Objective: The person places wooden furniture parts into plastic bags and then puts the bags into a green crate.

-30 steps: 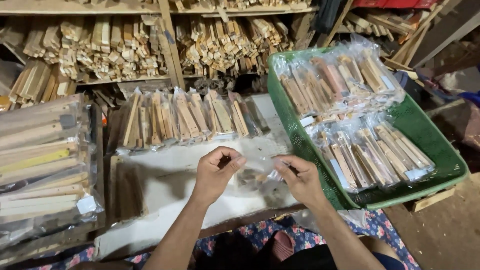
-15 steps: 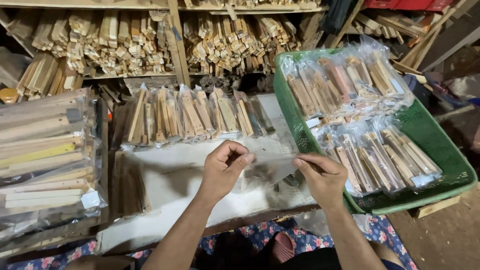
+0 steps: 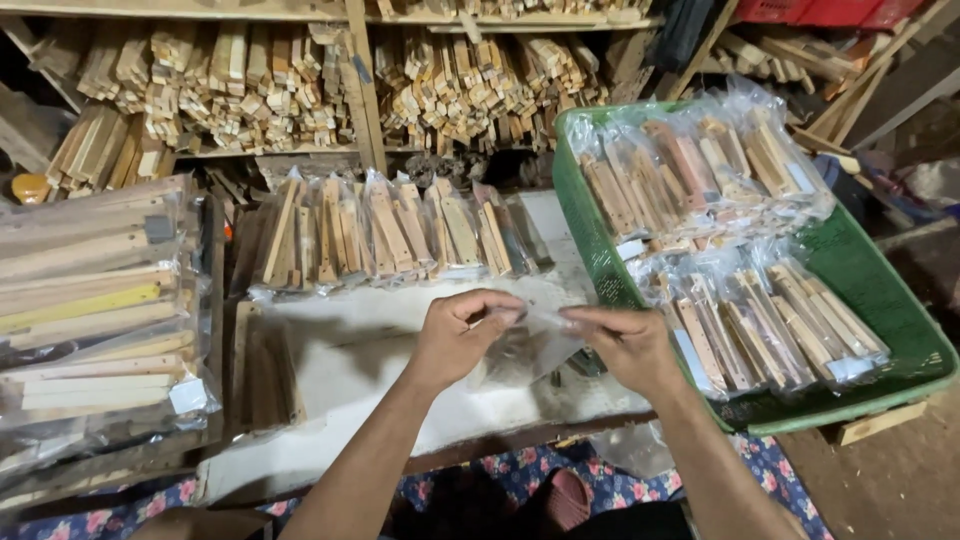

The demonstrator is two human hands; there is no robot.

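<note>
Both hands (image 3: pixel 545 335) pinching clear plastic bag (image 3: pixel 530 345), packed wood bags in green basket (image 3: pixel 900 330)

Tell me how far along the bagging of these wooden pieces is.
Done: sealed bags of wooden pieces fill the green crate, and more bags stand in a row on the white worktop. In hand: the left hand and right hand pinch a clear plastic bag. Left: loose wooden sticks heaped on the shelves.
</note>
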